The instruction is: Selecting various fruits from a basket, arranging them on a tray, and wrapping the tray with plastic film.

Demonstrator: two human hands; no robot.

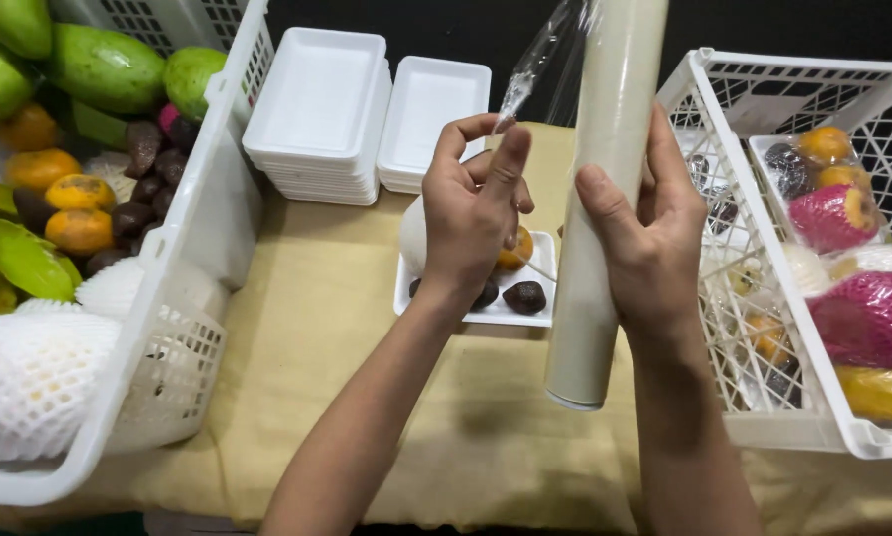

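Head view, work table covered in yellow cloth (317, 328). My right hand (654, 233) is wrapped around the middle of a roll of cling film (605, 199), held nearly upright above the table, with its near end just above the cloth. My left hand (471, 213) pinches the loose end of the film (530, 79) between thumb and forefinger, the sheet bunched into a narrow strand that runs up to the far part of the roll.

Directly below my left hand lies a white foam tray (543, 263) with dark round fruits (523, 296) and an orange fruit (517, 248); part of it is hidden by my hand. Beyond it stand two stacks of empty foam trays (317, 109). At left a white plastic crate (203, 199) holds loose fruit; at right a second crate (783, 89) holds wrapped trays.

I judge the roll stiff, light and smooth enough to slip, so a full grasp at mid-length suits it. The film is thin, clingy and easily torn, best taken at its edge with a light pinch. The foam tray looks fragile and would dent under pressure.
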